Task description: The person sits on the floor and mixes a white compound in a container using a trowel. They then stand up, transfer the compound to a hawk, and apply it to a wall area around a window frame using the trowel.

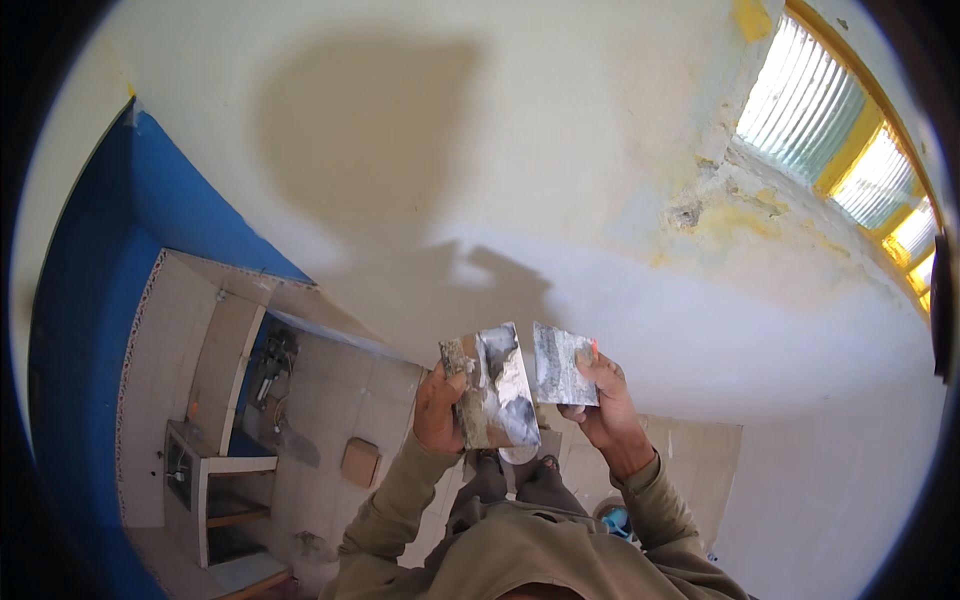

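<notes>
My left hand (434,412) is closed on the left edge of a putty board (483,408), a flat rectangular plate smeared with white and grey putty. Its thumb lies on top of the plate. To the right, my right hand (610,410) grips a smaller, squarish putty scraper (560,370), thumb on its face and fingers underneath. Streaks of grey and white coat the scraper, and a bit of red shows at its right corner. A narrow gap separates the two tools, which are held in front of my body. A ridge of white putty (513,385) clings near the board's right edge.
Ahead rises a pale wall (600,290) with a rough, chipped patch (690,212) below a yellow-framed window (850,140). At left are a blue wall (80,290) and a shelf unit (205,490). A brown box-like object (361,462) sits on the tiled floor (340,400).
</notes>
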A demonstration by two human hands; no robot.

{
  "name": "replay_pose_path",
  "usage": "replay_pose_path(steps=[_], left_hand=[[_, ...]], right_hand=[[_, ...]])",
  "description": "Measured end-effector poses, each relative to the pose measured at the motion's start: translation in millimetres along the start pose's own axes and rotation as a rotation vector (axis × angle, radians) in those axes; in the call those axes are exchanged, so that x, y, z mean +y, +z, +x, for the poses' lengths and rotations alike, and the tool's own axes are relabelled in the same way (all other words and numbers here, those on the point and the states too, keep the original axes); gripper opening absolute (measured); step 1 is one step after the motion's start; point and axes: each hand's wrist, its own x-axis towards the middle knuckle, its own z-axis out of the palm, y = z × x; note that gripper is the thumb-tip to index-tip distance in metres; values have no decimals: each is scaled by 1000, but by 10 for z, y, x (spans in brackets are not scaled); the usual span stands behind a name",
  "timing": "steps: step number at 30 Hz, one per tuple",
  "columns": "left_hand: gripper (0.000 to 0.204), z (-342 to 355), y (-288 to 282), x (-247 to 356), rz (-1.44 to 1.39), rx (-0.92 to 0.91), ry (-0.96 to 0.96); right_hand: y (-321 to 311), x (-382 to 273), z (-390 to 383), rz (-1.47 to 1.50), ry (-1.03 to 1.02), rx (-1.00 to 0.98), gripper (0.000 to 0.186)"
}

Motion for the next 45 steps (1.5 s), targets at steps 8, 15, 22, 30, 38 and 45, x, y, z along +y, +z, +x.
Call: replay_pose_path(steps=[8, 15, 22, 30, 38, 45], left_hand=[[50, 18, 6, 58, -58, -25, 25], [46, -124, 15, 114, 34, 82, 30], [49, -134, 47, 35, -57, 28, 7], [48, -174, 109, 98, -34, 15, -112], [41, -83, 163, 237, -106, -44, -254], [38, 8, 58, 155, -81, -27, -290]], right_hand=[[-256, -5, -37, -83, -58, 98, 16], [-102, -325, -321, 335, -162, -14, 22], [-139, -232, -351, 1002, 29, -626, 20], [-15, -116, -360, 1056, 58, -593, 20], [235, -216, -569, -286, -649, 44, 19], [185, -172, -629, -724, -702, 270, 22]])
